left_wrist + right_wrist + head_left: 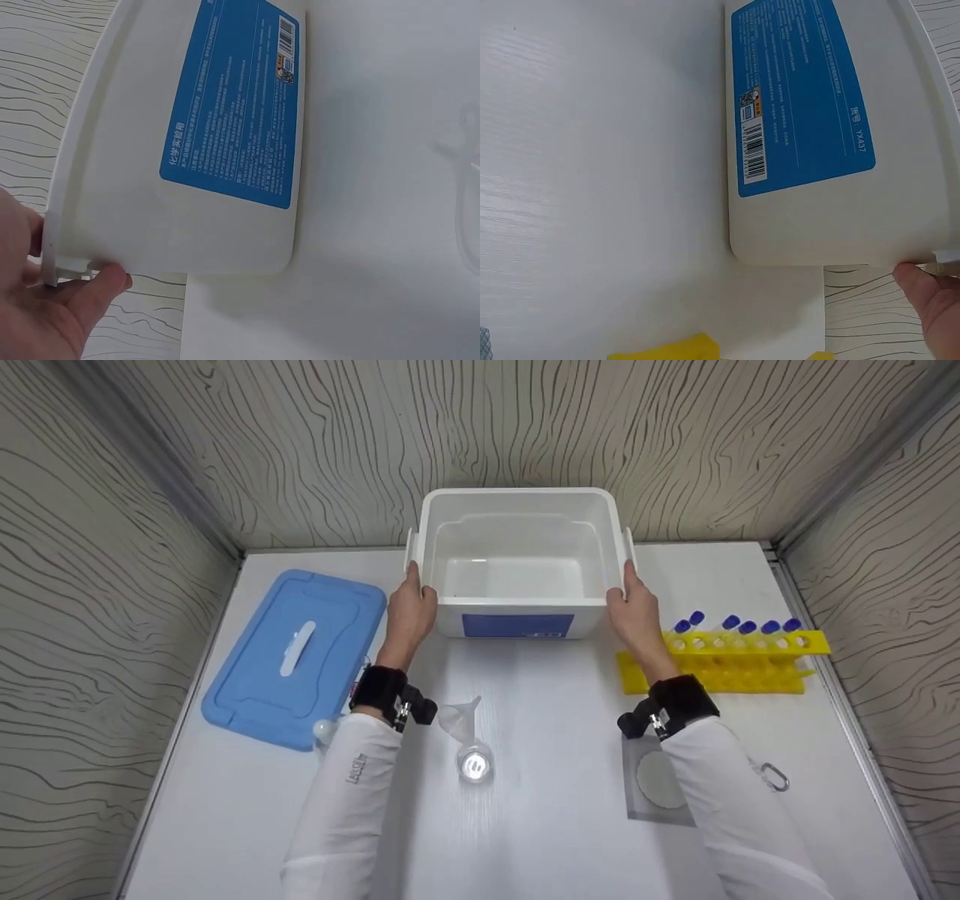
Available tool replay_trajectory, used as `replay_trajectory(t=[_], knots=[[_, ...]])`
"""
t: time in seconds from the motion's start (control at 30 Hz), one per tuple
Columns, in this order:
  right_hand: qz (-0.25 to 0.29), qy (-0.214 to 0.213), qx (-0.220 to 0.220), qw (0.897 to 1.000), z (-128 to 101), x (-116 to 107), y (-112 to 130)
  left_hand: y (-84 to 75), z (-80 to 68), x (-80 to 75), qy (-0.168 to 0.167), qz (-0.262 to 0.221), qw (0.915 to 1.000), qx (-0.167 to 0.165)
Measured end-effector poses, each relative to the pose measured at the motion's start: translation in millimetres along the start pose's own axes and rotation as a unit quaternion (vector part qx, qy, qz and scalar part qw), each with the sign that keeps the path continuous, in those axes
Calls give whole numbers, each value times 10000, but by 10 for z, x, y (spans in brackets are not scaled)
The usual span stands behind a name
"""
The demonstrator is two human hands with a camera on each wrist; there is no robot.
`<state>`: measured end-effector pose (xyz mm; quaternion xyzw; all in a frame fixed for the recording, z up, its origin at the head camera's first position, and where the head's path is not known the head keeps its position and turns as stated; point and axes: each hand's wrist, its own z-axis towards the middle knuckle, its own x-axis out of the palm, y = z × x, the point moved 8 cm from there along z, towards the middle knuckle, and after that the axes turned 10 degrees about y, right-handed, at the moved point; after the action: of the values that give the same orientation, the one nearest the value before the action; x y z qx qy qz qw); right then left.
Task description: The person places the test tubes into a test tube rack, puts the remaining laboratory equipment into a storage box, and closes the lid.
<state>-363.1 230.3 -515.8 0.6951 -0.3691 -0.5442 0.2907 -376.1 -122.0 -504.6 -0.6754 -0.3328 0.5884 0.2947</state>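
Observation:
A white open-topped plastic box stands at the back of the table against the patterned wall. Its front carries a blue printed label, with a barcode showing in both wrist views. On the box's left side, my left hand grips the edge by the side handle, thumb toward the front. My right hand holds the matching handle area on the other side. In the right wrist view only the thumb and part of that hand show at the box's corner; the other fingers are hidden.
Left lies a blue lid with a white handle. A clear funnel and a small clear container sit between the forearms. At right are a yellow rack with several blue-capped tubes and a grey square mat, partly under the sleeve.

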Motion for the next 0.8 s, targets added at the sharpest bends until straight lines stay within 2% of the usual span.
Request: replay_trajectory(t=[0.27, 0.57, 0.8], knots=[[-130, -18, -57, 9999, -85, 23, 11, 12, -75, -41, -98, 240, 9996, -76], [-231, -93, -274, 9993, -203, 49, -4, 43, -242, -47, -99, 457, 9989, -19], [-302, -20, -256, 9992, -302, 69, -23, 47, -382, -108, -187, 353, 9992, -10]])
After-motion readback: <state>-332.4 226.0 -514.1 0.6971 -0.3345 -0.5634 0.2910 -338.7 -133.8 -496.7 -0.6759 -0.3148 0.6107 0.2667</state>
